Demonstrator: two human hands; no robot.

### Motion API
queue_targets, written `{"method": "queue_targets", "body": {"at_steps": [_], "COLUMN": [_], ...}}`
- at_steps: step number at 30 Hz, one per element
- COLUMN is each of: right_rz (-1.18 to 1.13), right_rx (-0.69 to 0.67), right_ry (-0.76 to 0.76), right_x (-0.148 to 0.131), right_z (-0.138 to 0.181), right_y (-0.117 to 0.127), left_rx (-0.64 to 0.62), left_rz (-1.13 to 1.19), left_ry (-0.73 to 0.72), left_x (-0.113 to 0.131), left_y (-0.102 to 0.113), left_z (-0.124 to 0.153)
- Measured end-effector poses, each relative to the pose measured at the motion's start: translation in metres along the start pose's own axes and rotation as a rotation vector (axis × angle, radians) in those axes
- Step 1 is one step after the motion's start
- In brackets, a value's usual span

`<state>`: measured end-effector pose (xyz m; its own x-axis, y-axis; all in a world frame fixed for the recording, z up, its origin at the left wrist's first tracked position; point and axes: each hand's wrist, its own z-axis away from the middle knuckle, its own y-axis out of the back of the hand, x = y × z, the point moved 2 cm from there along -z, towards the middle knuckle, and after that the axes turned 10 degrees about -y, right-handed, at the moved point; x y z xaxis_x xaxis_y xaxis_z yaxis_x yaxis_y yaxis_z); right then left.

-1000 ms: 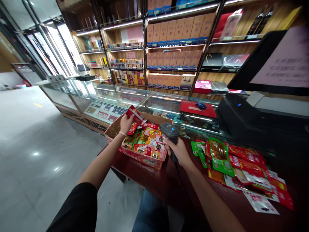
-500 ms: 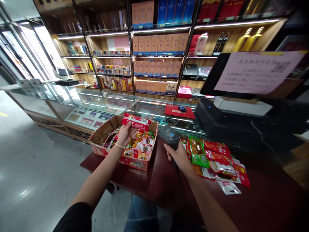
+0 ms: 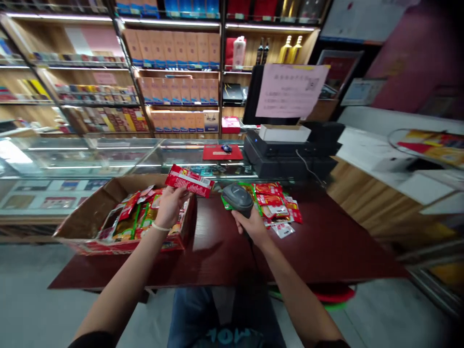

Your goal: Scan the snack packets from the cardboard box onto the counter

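Observation:
My left hand (image 3: 171,207) pinches a long red snack packet (image 3: 190,181) by its lower edge, above the right side of an open cardboard box (image 3: 78,222). Many colourful snack packets (image 3: 126,224) lie inside that box. A dark grey handheld barcode scanner (image 3: 237,197) is gripped in my right hand (image 3: 250,223), its head tilted toward the red packet but apart from it. Just beyond and right of the scanner, a pile of red and green snack packets (image 3: 270,199) rests on the dark red table (image 3: 224,261). The scanner's handle is mostly hidden by my fingers.
Behind the table runs a glass display counter (image 3: 119,145) bearing a red mat (image 3: 213,152) with a mouse (image 3: 226,148). A monitor (image 3: 253,96) with a pink paper sign stands over a black cash drawer (image 3: 290,164). Stocked shelves (image 3: 177,71) line the wall.
My view has turned to the right. The red packet has moved from over the box's middle to its right edge, nearer the scanner. Both hands keep their hold.

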<state>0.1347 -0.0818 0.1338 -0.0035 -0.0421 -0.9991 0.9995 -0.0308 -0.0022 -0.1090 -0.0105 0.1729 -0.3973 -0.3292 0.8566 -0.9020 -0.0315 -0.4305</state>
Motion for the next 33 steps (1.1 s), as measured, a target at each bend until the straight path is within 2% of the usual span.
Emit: {"method": "queue_targets", "body": {"at_steps": [3,7,9,12,15,18,23,27,33], "right_rz": [-0.071,-0.158,-0.183,-0.187,-0.181,-0.191,-0.215,-0.224,-0.204], "right_rx": [0.107,0.259,0.339,0.418,0.443,0.442,0.445,0.447,0.446], "right_ry": [-0.017,-0.021,-0.028,-0.027,-0.035,-0.045,-0.066,-0.08,-0.08], "right_x": [0.009,0.012,0.013,0.015,0.016,0.019,0.025,0.029,0.029], "right_z": [0.014,0.038,0.051,0.067,0.079,0.085,0.086,0.084,0.079], "right_y": [0.045,0.106,0.13,0.155,0.169,0.176,0.179,0.179,0.176], "left_rx": [-0.192,-0.439,-0.617,-0.924,-1.108,-1.178,-1.103,-1.048,-1.051], "left_rz": [-0.183,-0.615,-0.794,-0.945,-1.133,-1.274,-1.216,-1.129,-1.049], "left_ry": [-0.069,-0.313,-0.428,-0.598,-0.733,-0.775,-0.772,-0.754,-0.756], "left_x": [-0.02,-0.055,-0.081,-0.128,-0.178,-0.219,-0.255,-0.259,-0.242], "left_y": [-0.037,-0.088,-0.112,-0.144,-0.165,-0.174,-0.171,-0.165,-0.159], "left_z": [0.012,0.044,0.066,0.101,0.128,0.143,0.147,0.144,0.141]}}
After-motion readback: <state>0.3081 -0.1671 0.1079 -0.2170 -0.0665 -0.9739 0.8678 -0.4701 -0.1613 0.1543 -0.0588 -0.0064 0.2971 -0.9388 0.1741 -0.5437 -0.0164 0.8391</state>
